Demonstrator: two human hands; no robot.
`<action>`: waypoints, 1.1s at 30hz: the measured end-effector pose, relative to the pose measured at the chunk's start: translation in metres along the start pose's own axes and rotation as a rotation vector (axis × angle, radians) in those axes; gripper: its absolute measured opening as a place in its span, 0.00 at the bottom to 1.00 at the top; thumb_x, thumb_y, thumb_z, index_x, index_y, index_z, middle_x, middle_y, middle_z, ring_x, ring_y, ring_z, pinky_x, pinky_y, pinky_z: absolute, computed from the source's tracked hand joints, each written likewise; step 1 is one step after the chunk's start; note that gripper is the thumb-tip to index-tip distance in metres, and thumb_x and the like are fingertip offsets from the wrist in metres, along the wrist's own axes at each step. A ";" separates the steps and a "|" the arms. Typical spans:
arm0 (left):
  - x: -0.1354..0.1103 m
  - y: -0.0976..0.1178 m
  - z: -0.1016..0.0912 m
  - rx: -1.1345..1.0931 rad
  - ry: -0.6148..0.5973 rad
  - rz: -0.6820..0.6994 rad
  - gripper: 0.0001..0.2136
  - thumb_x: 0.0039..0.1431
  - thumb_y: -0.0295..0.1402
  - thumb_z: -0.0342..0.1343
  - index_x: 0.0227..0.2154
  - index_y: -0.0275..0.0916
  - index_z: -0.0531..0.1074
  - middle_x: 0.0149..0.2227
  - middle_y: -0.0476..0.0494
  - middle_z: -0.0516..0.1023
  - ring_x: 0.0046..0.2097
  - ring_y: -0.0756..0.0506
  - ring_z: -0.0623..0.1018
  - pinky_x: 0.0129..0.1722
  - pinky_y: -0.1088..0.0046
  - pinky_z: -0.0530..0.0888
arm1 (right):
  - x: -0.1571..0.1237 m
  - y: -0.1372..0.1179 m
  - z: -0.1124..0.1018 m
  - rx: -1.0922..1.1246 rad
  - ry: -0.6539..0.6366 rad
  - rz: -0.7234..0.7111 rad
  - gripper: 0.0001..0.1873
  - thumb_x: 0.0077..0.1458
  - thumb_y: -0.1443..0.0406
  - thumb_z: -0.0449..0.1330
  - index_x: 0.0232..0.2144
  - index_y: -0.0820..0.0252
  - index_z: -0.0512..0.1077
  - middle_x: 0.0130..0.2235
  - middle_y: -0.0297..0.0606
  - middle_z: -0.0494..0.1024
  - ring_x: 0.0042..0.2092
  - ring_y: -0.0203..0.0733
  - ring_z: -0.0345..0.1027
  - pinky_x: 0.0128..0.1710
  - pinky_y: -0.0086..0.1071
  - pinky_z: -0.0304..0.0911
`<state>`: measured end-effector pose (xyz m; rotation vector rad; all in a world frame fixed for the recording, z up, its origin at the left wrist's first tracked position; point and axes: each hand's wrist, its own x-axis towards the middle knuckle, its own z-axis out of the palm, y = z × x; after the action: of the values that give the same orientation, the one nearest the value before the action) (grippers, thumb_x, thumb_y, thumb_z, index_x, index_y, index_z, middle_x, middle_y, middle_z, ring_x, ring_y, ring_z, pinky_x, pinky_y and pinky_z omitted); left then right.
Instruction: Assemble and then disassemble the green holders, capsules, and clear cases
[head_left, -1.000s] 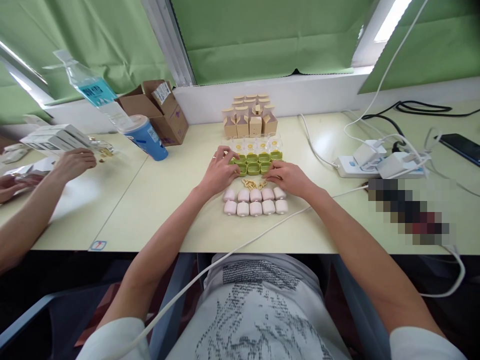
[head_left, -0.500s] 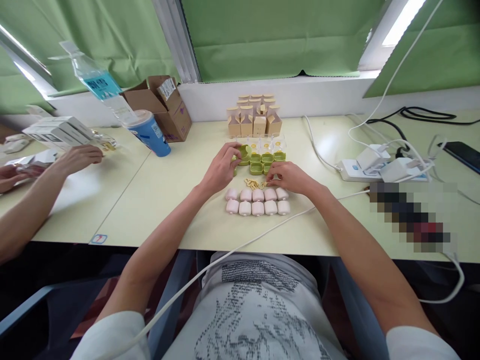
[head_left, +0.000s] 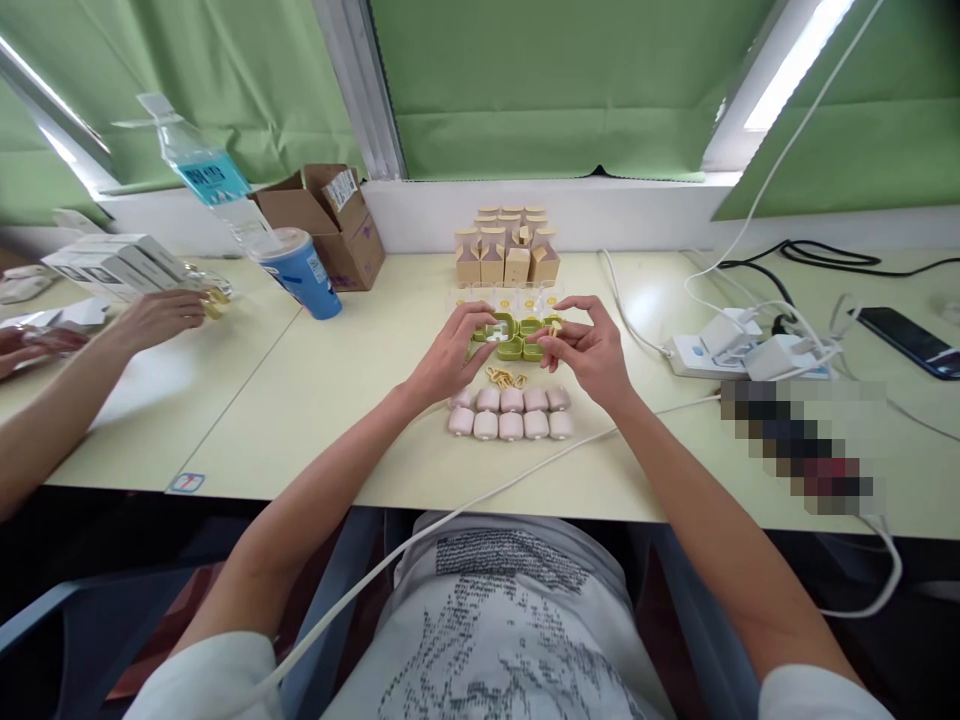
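My left hand (head_left: 452, 352) is raised a little off the table and pinches a green case (head_left: 498, 328) by its edge. My right hand (head_left: 589, 347) is lifted beside it, thumb and forefinger pinched on a small yellow clip (head_left: 554, 328). Under the hands lie more green cases (head_left: 529, 350), loose yellow clips (head_left: 502, 377) and two rows of pink cases (head_left: 511, 412). Behind them lie clear packets (head_left: 517, 299) and small tan boxes (head_left: 506, 245).
A blue cup (head_left: 300, 272), a water bottle (head_left: 206, 180) and open cardboard boxes (head_left: 337, 225) stand at the back left. Another person's hand (head_left: 154, 315) rests at the left by white cartons (head_left: 105, 265). Power strip with chargers (head_left: 742, 355) and phone (head_left: 904, 340) lie right.
My left hand picked a green case out of the group and lifted it. My right hand took a yellow clip off the table and raised it toward the case.
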<state>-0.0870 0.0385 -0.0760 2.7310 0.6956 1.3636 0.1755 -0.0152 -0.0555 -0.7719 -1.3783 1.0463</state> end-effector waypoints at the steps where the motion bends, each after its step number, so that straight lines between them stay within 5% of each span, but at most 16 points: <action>1: 0.000 0.001 0.000 0.003 -0.003 0.007 0.13 0.81 0.37 0.57 0.61 0.43 0.68 0.62 0.31 0.77 0.66 0.37 0.79 0.64 0.54 0.81 | 0.000 0.002 0.001 -0.005 -0.019 -0.005 0.28 0.54 0.46 0.83 0.47 0.48 0.76 0.35 0.31 0.88 0.25 0.38 0.75 0.28 0.36 0.74; 8: 0.000 0.010 -0.001 -0.015 -0.039 0.026 0.18 0.79 0.37 0.60 0.65 0.40 0.68 0.60 0.32 0.80 0.62 0.37 0.79 0.62 0.54 0.81 | -0.003 0.011 0.006 -0.234 0.066 -0.203 0.19 0.58 0.44 0.79 0.38 0.49 0.89 0.42 0.40 0.85 0.43 0.45 0.78 0.37 0.39 0.75; 18: 0.000 0.021 0.002 -0.139 -0.129 -0.141 0.20 0.79 0.45 0.58 0.65 0.40 0.72 0.60 0.31 0.82 0.61 0.36 0.80 0.60 0.52 0.80 | -0.010 0.010 0.015 -0.261 0.168 -0.168 0.23 0.56 0.42 0.79 0.38 0.52 0.84 0.37 0.37 0.86 0.39 0.47 0.82 0.45 0.45 0.84; 26: 0.001 0.020 0.005 -0.581 -0.137 -0.332 0.24 0.78 0.52 0.60 0.65 0.42 0.72 0.65 0.30 0.78 0.65 0.38 0.81 0.60 0.58 0.83 | -0.014 0.011 0.020 -0.188 0.089 -0.177 0.24 0.57 0.43 0.79 0.43 0.52 0.84 0.43 0.39 0.85 0.43 0.49 0.88 0.50 0.46 0.87; 33: 0.004 0.019 0.000 -0.843 -0.238 -0.398 0.27 0.77 0.53 0.62 0.70 0.48 0.72 0.71 0.33 0.76 0.74 0.34 0.76 0.72 0.51 0.78 | -0.016 0.008 0.017 -0.520 0.051 -0.390 0.16 0.65 0.47 0.75 0.37 0.51 0.85 0.38 0.39 0.89 0.35 0.47 0.82 0.41 0.45 0.83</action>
<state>-0.0775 0.0230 -0.0688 1.9096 0.4584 0.9207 0.1590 -0.0292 -0.0681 -0.8463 -1.6967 0.3609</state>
